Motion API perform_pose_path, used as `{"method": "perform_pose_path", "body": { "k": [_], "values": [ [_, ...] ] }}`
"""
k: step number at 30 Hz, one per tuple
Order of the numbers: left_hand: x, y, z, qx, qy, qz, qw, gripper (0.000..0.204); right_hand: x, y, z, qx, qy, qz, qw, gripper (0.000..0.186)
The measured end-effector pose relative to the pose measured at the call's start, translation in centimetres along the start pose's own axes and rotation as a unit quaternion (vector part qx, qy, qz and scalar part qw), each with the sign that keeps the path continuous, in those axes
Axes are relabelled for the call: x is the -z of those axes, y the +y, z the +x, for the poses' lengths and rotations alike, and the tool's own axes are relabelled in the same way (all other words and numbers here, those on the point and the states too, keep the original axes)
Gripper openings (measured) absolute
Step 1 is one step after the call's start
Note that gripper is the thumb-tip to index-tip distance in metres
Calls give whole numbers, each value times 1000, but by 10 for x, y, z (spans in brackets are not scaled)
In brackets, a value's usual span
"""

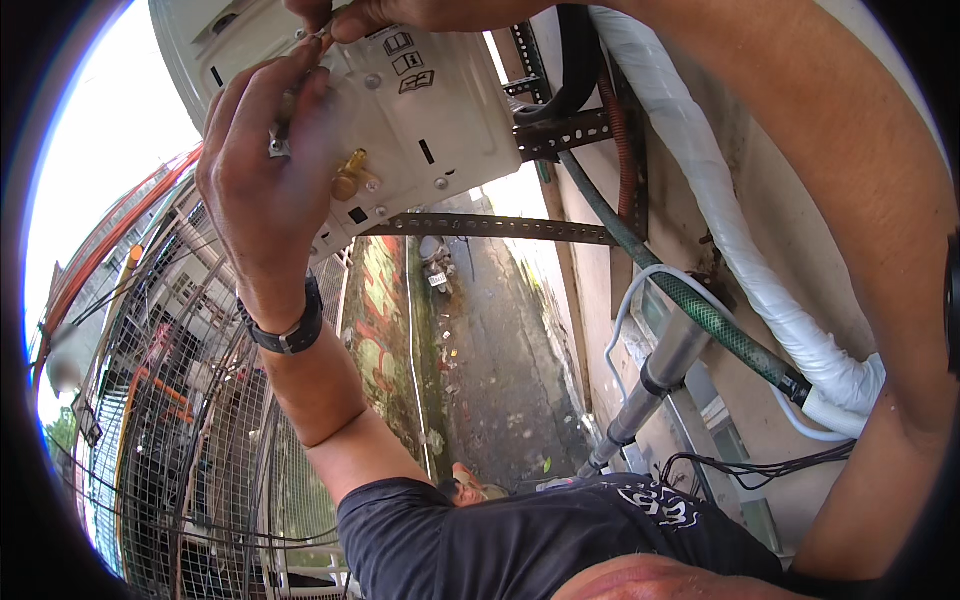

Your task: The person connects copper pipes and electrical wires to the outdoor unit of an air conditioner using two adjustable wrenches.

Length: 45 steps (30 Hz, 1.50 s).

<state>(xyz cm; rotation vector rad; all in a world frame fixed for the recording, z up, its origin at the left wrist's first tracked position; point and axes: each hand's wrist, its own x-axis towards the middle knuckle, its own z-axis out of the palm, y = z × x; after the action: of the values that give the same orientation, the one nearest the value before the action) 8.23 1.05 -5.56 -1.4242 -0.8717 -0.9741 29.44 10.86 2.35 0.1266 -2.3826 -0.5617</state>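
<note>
A beige metal housing [440, 110], which looks like an outdoor air-conditioner unit, fills the top of the view. My left hand [265, 160], with a black watch at its wrist, reaches up against it, fingers bent and tips together. My right hand [385, 14] comes across the top edge, its thumb and finger pinched by my left fingertips. Between them shows a small coppery bit, too covered to name. Below my left fingers a brass valve [348, 178] sticks out of the housing. A small metal fitting [278, 143] peeks out beside the left palm.
A perforated steel bracket [490, 228] supports the housing. Along the wall run a white-wrapped pipe [690, 150], a green braided hose [705, 308] and a grey tubular pole [655, 365]. Far below lies an alley [500, 340]; a person [467, 484] is partly visible there. Cables and mesh [200, 430] stand left.
</note>
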Motion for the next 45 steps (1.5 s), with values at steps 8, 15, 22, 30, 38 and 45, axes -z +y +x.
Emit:
{"method": "perform_pose_path", "body": {
  "k": [8,15,22,30,38,45],
  "values": [
    [13,-4,4,16,-78,-39,996,20,0,-16,-4,-49,-13,-58,997,30],
    [19,-6,14,34,-131,-37,990,22,-11,-13,-2,-5,26,-126,992,41],
    [10,14,7,201,-93,-64,973,24,-52,14,20,-18,54,-53,997,36],
    [-10,21,5,125,-30,19,992,32,-12,4,10,-49,21,-9,999,42],
    [-16,13,2,76,14,18,997,16,-34,30,-2,35,159,-85,983,57],
    [-15,11,2,39,41,19,998,11,-21,33,0,-145,98,-25,984,37]
  ]
}}
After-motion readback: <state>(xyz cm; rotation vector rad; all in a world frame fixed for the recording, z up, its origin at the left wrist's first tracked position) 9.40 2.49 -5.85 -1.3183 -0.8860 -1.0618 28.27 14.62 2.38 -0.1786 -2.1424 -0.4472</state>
